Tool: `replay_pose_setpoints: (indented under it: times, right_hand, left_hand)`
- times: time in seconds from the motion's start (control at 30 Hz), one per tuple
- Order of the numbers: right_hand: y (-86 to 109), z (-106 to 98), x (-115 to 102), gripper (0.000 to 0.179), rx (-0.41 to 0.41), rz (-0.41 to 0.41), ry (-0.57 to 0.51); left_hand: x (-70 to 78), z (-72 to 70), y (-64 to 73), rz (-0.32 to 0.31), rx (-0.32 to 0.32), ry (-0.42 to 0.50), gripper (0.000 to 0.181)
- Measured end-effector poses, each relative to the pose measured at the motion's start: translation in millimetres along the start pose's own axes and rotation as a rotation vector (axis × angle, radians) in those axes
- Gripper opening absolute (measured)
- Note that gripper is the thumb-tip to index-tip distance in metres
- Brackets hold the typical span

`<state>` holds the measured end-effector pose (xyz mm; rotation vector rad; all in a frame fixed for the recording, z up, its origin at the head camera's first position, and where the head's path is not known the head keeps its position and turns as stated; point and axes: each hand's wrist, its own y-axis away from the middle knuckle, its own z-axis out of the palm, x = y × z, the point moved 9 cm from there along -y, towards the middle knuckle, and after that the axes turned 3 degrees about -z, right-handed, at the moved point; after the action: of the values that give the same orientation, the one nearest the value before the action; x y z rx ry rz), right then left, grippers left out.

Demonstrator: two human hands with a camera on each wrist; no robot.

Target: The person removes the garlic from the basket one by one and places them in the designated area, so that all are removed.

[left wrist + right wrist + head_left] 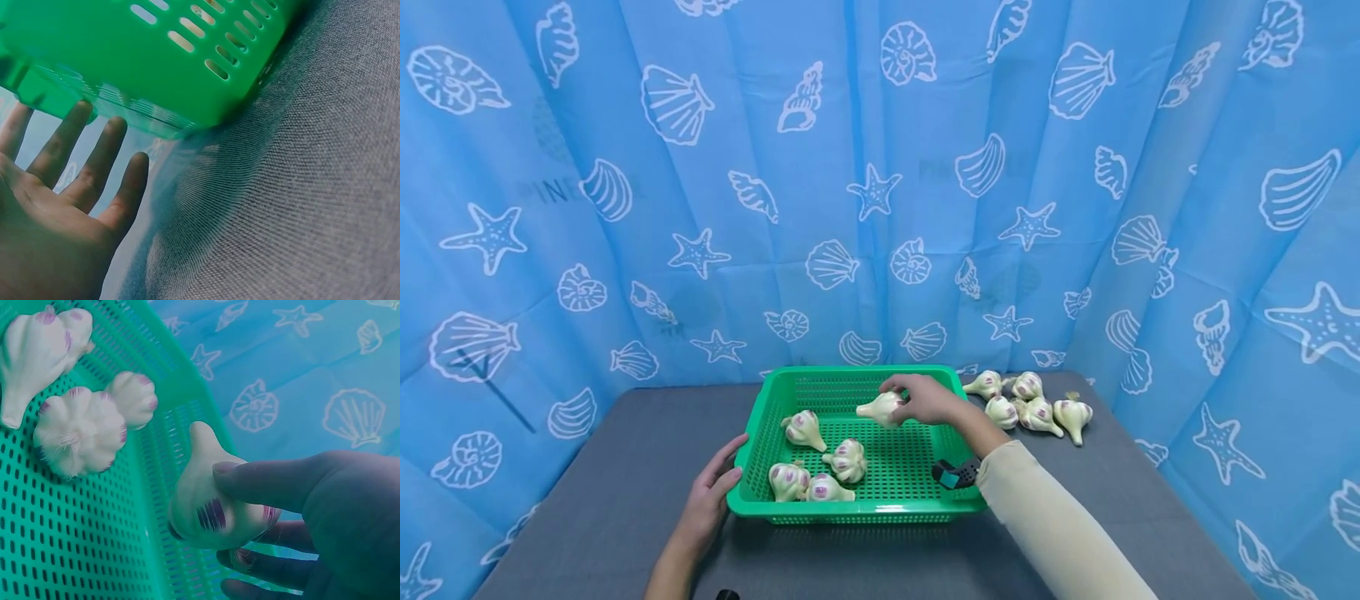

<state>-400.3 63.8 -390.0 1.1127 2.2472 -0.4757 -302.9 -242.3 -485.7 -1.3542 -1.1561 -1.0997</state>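
A garlic bulb (878, 409) with purple streaks is pinched between the thumb and fingers of my right hand (931, 400), over the back right part of a green plastic basket (880, 507). In the right wrist view the thumb lies across the side of this bulb (209, 503), and its stem points up. Several other garlic bulbs (848, 461) lie on the basket floor, toward its left side. My left hand (702, 504) is at the basket's left rim; the left wrist view has its fingers (100, 164) straight and spread beside the green wall.
On the grey tabletop (625, 467), right of the basket, sits a group of several garlic bulbs (1037, 413). A dark strap (953, 475) on the right wrist hangs over the basket's right side. Behind the table hangs a blue curtain (880, 225) with white shell prints.
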Motion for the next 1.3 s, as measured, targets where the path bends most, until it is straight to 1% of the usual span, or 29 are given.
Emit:
replay_pose_setpoints:
  times: [0.07, 0.27, 0.43, 0.53, 0.87, 0.97, 1.17, 1.3]
  right_hand:
    - [3.5, -5.1, -3.0, 0.045, 0.013, -0.016, -0.005]
    - [13.9, -21.6, -4.5, 0.046, 0.070, -0.018, -0.002]
    - [24.8, -34.8, -3.5, 0.047, 0.136, -0.009, -0.044]
    - [32.9, -41.6, -1.7, 0.049, 0.188, -0.011, -0.045]
    - [57.1, -61.8, 10.5, 0.049, 0.354, -0.033, -0.052]
    - [62.7, -68.9, 14.7, 0.049, 0.400, -0.019, -0.066]
    - [73.2, -85.4, 22.8, 0.049, 0.493, -0.021, -0.098]
    - [81.7, -95.8, 31.2, 0.051, 0.544, -0.002, -0.112]
  left_hand:
    - [0.1, 0.2, 0.4, 0.003, 0.001, -0.004, 0.049]
    - [1.1, 0.7, 1.3, 0.003, 0.000, 0.012, 0.050]
    - [2.2, -0.2, 2.0, 0.010, 0.002, 0.013, 0.049]
    - [2.7, -0.3, 1.9, 0.018, 0.001, 0.011, 0.049]
    - [2.3, 0.2, 1.4, 0.006, 0.010, -0.016, 0.049]
    - [2.0, 0.2, 1.4, 0.002, 0.010, -0.012, 0.049]
    - [0.3, -0.3, 1.0, 0.000, 0.010, -0.005, 0.050]
    - [-1.7, 0.2, -0.4, 0.002, 0.004, -0.002, 0.051]
